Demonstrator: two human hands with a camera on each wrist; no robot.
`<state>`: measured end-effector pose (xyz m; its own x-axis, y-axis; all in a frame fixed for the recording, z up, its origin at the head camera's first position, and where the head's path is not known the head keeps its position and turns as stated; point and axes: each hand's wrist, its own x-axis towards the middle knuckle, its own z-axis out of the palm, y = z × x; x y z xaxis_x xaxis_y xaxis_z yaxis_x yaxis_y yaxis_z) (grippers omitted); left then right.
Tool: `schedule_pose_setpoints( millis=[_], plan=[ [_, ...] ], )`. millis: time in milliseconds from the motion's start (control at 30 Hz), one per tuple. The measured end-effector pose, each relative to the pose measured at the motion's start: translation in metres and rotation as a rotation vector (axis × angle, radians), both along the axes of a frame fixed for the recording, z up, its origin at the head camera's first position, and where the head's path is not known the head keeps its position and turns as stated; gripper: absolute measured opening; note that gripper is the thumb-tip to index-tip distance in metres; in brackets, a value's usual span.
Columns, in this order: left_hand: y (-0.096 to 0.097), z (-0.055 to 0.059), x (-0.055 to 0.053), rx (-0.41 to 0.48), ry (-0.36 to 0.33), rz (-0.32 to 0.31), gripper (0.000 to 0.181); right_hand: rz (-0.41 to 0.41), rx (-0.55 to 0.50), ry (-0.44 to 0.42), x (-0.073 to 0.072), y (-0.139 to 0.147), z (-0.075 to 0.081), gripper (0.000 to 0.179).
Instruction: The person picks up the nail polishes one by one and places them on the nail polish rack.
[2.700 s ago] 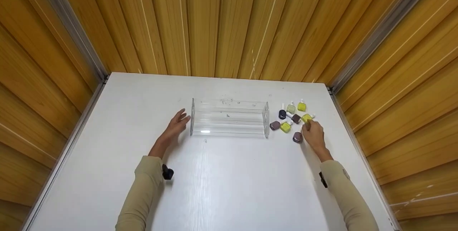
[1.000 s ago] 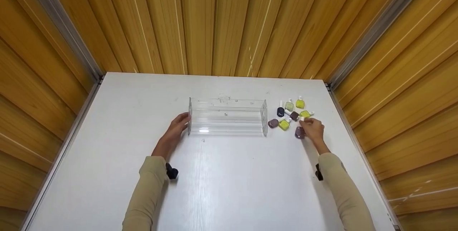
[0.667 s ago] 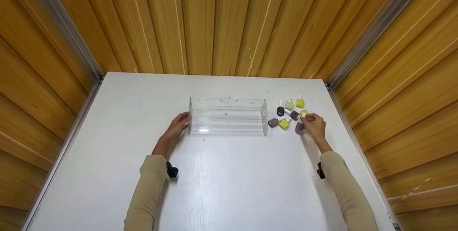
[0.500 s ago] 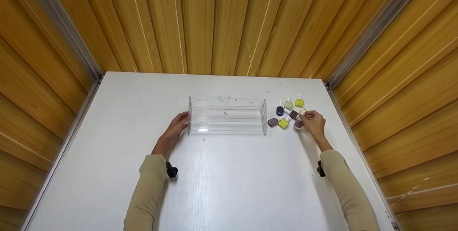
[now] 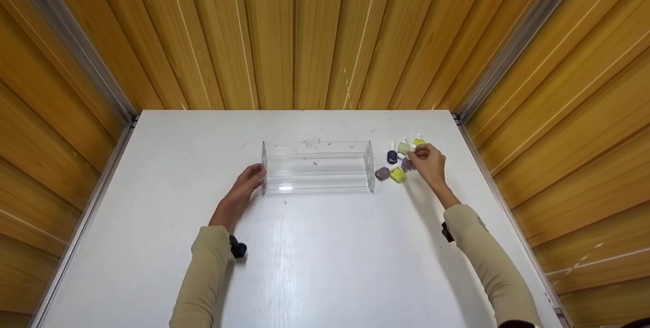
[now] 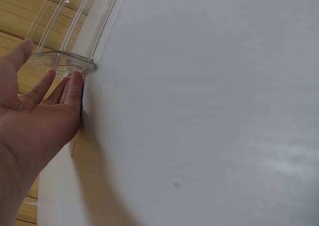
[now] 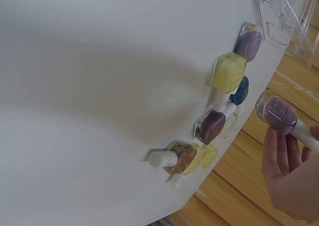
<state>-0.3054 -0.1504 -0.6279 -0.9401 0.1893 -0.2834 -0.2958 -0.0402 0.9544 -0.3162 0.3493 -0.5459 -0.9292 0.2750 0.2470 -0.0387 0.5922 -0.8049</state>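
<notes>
My right hand [image 5: 430, 165] pinches a mauve nail polish bottle [image 7: 280, 115] by its white cap, held up off the table above the other bottles. Below and beside it lie a yellow bottle [image 5: 397, 174], another mauve one [image 5: 382, 173], a dark blue one [image 5: 392, 157] and a pale green one [image 5: 404, 148]. The right wrist view adds a dark plum bottle [image 7: 212, 126] and a brown glittery one [image 7: 182, 156]. At the left end of a clear acrylic rack [image 5: 317, 168], my left hand [image 6: 42, 111] touches the end panel with nearly straight fingertips.
The rack stands mid-table, its right end panel [image 5: 370, 168] close to the bottles. White tabletop [image 5: 325, 262] stretches in front. Wood-patterned walls [image 5: 304, 38] rise behind and at both sides.
My right hand has picked up the mauve bottle from the front of the group and carried it leftward and farther back. My left hand has come onto the rack's end and stayed there.
</notes>
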Motion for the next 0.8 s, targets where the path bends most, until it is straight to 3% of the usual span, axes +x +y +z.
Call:
schedule_pose_setpoints(
  millis=[133,433,800],
  plan=[
    [0.000,0.003,-0.002,0.007,0.032,-0.006,0.056,0.022,0.001,0.047,-0.006,-0.016,0.010,0.025],
    [0.003,-0.002,0.000,-0.051,-0.024,-0.005,0.058,0.137,-0.073,0.067,-0.015,-0.056,0.019,0.025],
    [0.005,0.001,0.005,-0.039,-0.010,-0.004,0.058,0.237,-0.073,0.100,-0.027,-0.102,0.020,0.022]
  ],
)
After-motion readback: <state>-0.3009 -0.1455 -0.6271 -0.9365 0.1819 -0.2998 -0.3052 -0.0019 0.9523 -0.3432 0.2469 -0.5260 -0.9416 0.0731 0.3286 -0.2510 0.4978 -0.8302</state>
